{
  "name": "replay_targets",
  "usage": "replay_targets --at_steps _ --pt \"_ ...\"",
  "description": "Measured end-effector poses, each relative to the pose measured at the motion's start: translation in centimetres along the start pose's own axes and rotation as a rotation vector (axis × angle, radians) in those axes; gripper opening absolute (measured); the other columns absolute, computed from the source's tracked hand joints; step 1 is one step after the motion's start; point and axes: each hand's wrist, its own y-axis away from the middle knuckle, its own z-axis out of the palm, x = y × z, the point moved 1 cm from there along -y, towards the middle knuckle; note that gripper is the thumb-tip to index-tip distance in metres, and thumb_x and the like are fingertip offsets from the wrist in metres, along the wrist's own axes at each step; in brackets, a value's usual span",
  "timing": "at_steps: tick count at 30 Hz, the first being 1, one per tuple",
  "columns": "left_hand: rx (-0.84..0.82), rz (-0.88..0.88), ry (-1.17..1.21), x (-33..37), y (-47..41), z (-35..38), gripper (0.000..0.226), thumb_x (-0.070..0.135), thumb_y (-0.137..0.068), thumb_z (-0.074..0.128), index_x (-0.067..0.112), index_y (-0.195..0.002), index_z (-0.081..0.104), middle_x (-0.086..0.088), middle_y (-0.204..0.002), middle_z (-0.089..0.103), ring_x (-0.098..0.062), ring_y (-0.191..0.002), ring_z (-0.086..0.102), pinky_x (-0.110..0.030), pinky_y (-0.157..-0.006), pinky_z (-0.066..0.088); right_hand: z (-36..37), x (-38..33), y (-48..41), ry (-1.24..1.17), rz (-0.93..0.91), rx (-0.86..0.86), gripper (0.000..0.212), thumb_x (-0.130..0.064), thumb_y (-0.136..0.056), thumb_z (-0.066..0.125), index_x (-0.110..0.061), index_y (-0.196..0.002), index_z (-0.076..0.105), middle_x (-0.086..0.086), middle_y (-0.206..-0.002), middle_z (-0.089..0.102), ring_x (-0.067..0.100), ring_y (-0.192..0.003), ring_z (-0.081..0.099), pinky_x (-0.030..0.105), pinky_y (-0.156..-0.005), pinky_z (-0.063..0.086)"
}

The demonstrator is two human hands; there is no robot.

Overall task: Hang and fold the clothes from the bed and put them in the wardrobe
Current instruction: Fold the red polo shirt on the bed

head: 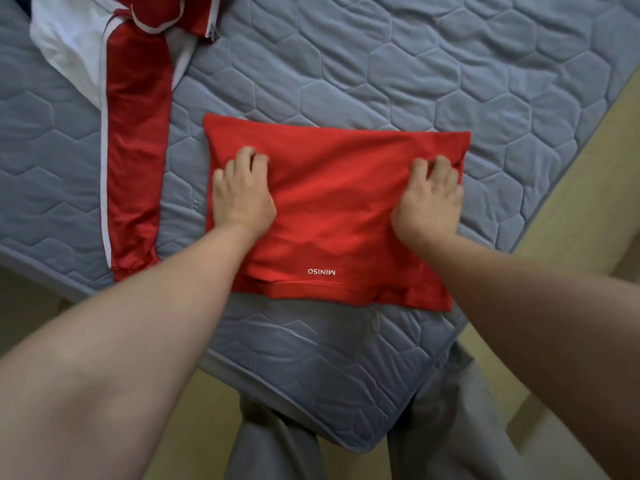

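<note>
Head view. A folded red shirt (332,209) lies flat at the centre of the frame on a grey quilted bed (450,64). It forms a rough rectangle, with its collar edge toward the lower frame. The white lettering "MINISO" (321,271) reads upside down near that edge.

Both bare forearms reach in from the lower corners and converge on the shirt. The left hand (242,194) rests palm down on the left part of the shirt. Its fingers are curled and bunch the cloth under the knuckles, and its thumb points to the left edge. The right hand (429,199) lies palm down near the right edge, with its fingers curled round a raised fold of the fabric. The two hands are well apart, level with each other.

A red and white jacket (138,133) is spread at the upper left of the frame, apart from the shirt. The person's grey trousers (277,445) show at the bottom, against the corner of the bed. Pale floor (588,202) shows at the right.
</note>
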Motion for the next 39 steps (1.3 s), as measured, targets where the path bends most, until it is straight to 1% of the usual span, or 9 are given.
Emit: replay_targets --at_steps 3,7,13,17,20,26,30,35,39 --pt "-0.088 0.056 -0.063 -0.1 -5.1 -1.3 0.067 0.007 -0.076 0.065 0.013 -0.139 0.046 -0.012 -0.149 0.038 -0.039 -0.118 0.054 -0.047 -0.099 0.041 -1.6 -1.6 -5.1 0.037 -0.175 -0.014 0.065 -0.01 -0.08 0.053 -0.015 -0.143 0.038 0.015 -0.154 0.031 0.039 -0.133 0.036 0.05 -0.101 0.038" --pt "-0.227 0.196 -0.346 -0.5 -9.9 -3.4 0.05 0.019 -0.076 0.067 0.015 -0.125 0.058 -0.012 -0.125 0.059 -0.036 -0.119 0.05 -0.046 -0.099 0.039 -3.3 -2.6 -10.4 0.15 -0.264 -0.318 0.052 -0.013 -0.08 0.059 -0.013 -0.131 0.047 0.018 -0.134 0.05 0.041 -0.125 0.048 0.048 -0.097 0.047" --pt "-0.501 0.317 -0.355 -0.1 -12.6 -4.1 0.057 0.023 -0.072 0.07 0.025 -0.127 0.058 -0.014 -0.121 0.06 -0.036 -0.118 0.053 -0.046 -0.1 0.041 -4.8 -3.5 -12.6 0.31 -0.208 -0.603 0.017 -0.011 -0.075 0.068 -0.001 -0.089 0.071 0.01 -0.064 0.058 0.028 -0.058 0.058 0.03 -0.057 0.052" --pt "-0.685 0.327 -0.258 0.2 -13.3 -5.1 0.057 0.008 -0.073 0.063 0.029 -0.126 0.065 -0.013 -0.116 0.067 -0.035 -0.108 0.064 -0.032 -0.08 0.052 -4.4 -3.1 -12.4 0.256 -0.161 -0.714 0.013 -0.003 -0.081 0.057 0.002 -0.087 0.067 0.017 -0.073 0.065 0.031 -0.046 0.065 0.035 -0.038 0.055" --pt "-0.651 0.281 -0.268 -0.3 -14.3 -6.1 0.061 0.002 -0.075 0.06 0.023 -0.132 0.061 -0.016 -0.119 0.065 -0.035 -0.109 0.064 -0.033 -0.077 0.051 -4.7 -3.2 -13.0 0.247 -0.203 -0.664 0.024 -0.003 -0.083 0.046 0.003 -0.094 0.067 0.019 -0.081 0.068 0.032 -0.047 0.067 0.035 -0.034 0.053" --pt "-0.482 0.27 -0.277 -1.4 -11.7 -7.4 0.047 0.003 -0.077 0.063 0.015 -0.121 0.057 -0.021 -0.119 0.062 -0.042 -0.109 0.062 -0.044 -0.079 0.051 -6.2 -2.3 -11.4 0.172 -0.251 -0.486 0.017 -0.005 -0.084 0.051 0.0 -0.094 0.064 0.021 -0.098 0.065 0.037 -0.079 0.06 0.035 -0.065 0.05" --pt "-0.252 0.372 -0.193 -1.9 -5.6 -9.1 0.043 0.004 -0.068 0.073 0.006 -0.109 0.06 -0.021 -0.107 0.058 -0.045 -0.098 0.059 -0.049 -0.073 0.05 -9.1 -1.1 -5.2 0.121 -0.215 -0.381 0.022 -0.007 -0.08 0.054 -0.007 -0.099 0.063 0.021 -0.107 0.064 0.04 -0.095 0.062 0.038 -0.068 0.042" --pt "-0.018 0.606 -0.205 -4.2 5.3 -7.2 0.019 0.006 -0.071 0.059 0.008 -0.089 0.052 -0.019 -0.084 0.05 -0.039 -0.078 0.051 -0.044 -0.057 0.036 -8.6 1.5 6.2 0.343 -0.254 -0.249 0.023 -0.011 -0.085 0.053 -0.012 -0.103 0.067 0.015 -0.108 0.059 0.036 -0.109 0.053 0.059 -0.104 0.028" --pt "-0.117 0.696 -0.256 -5.1 11.5 -2.4 0.01 0.01 -0.086 0.042 0.013 -0.086 0.051 -0.012 -0.079 0.049 -0.033 -0.072 0.051 -0.041 -0.055 0.035 -4.2 2.1 11.5 0.402 -0.371 -0.351 0.027 -0.016 -0.089 0.044 -0.017 -0.104 0.066 0.009 -0.106 0.059 0.033 -0.105 0.053 0.046 -0.09 0.036"
